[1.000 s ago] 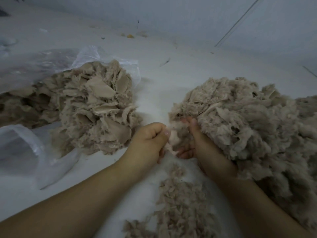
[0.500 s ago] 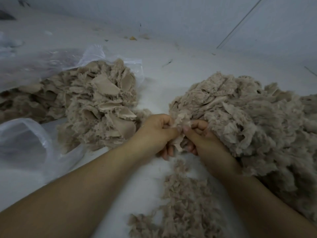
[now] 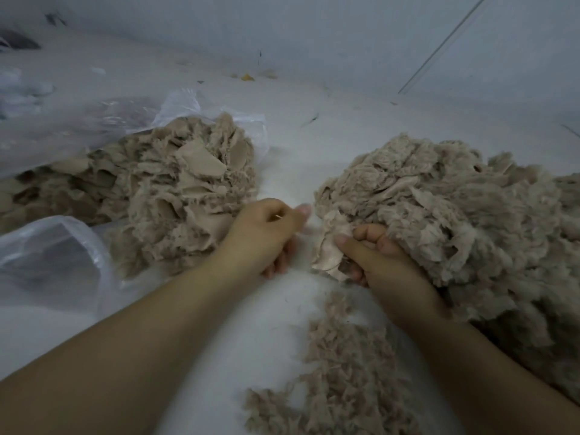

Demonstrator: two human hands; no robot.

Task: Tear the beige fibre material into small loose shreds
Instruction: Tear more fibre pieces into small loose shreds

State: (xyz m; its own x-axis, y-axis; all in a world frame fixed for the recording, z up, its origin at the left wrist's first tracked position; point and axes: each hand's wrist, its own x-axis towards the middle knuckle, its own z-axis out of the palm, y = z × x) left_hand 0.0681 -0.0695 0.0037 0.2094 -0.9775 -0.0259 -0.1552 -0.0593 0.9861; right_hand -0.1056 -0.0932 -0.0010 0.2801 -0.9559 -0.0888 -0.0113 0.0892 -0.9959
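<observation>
My right hand (image 3: 381, 262) grips a pale beige fibre piece (image 3: 329, 246) at the near left edge of the big fluffy fibre pile (image 3: 455, 211). My left hand (image 3: 266, 233) sits a little to the left, apart from that piece. Its fingers are curled and the thumb lies against the forefinger, with no fibre showing in it. A pile of coarser, flat-flaked beige chunks (image 3: 175, 196) lies just left of the left hand. Small loose shreds (image 3: 345, 372) are scattered on the white surface between my forearms.
A clear plastic bag (image 3: 94, 127) lies over the back of the left pile, and a second clear bag (image 3: 53, 252) lies at the near left. Bare white surface (image 3: 282, 146) separates the two piles. A grey wall (image 3: 314, 36) stands behind, with bits of litter at its foot.
Both hands were pinching one piece together. They have pulled apart: the left hand moved left without the piece, and the right hand keeps it beside the right pile.
</observation>
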